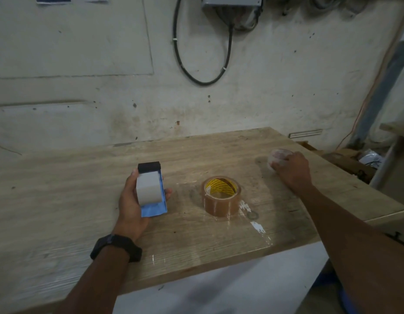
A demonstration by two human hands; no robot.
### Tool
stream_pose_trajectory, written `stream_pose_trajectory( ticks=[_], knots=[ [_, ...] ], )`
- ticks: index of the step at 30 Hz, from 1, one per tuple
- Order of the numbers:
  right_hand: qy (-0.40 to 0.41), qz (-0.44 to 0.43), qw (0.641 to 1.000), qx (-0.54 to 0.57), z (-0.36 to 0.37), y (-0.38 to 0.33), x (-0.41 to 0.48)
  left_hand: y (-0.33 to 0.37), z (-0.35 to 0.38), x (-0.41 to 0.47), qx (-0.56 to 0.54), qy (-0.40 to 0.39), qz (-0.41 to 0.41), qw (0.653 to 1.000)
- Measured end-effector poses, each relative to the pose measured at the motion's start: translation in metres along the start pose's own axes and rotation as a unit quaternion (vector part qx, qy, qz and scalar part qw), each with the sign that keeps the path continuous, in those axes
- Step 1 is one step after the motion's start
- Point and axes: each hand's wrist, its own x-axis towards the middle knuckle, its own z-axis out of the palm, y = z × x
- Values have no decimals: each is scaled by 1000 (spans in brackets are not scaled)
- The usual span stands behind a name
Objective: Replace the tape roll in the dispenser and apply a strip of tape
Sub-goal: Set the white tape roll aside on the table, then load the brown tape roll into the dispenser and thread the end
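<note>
My left hand [128, 205] holds a blue tape dispenser [154, 209] just above the wooden table [83, 189]; a grey roll core [149, 188] sits in it and a black cutter bar [149, 167] tops its far end. A brown packing tape roll [221, 196] with a yellow inner core stands on the table to the right of the dispenser. Farther right, my right hand [291, 168] rests on a small clear tape roll [278, 156] lying on the table, fingers wrapped over it.
A clear film strip [257, 225] with white scraps lies on the table near the brown roll. The table's right edge drops off to a cluttered shelf [354, 162]. A wall with a hanging black cable [203, 64] stands behind.
</note>
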Motion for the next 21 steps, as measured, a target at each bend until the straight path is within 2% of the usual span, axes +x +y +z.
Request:
stream_pose_trajectory(
  ticks=[3, 6, 9, 15, 19, 21],
  knots=[
    [-6, -3, 1000, -14, 2, 5, 5, 2, 0, -1, 1, 7, -1, 1000],
    [18, -10, 998, -63, -28, -30, -27, 1, -2, 0, 9, 7, 5, 1000],
    [55, -87, 992, -72, -46, -66, -50, 2, 0, -2, 12, 2, 6, 1000],
    [-38, -186, 981, 35, -44, -129, -72, 3, 3, -6, 1, 14, 5, 1000],
    [-56, -209, 973, 78, -44, -151, -91, 5, 4, -10, 5, 15, 12, 1000],
    [-98, -209, 965, 122, -48, -155, -101, 5, 6, -11, 2, 17, 10, 1000]
  ],
)
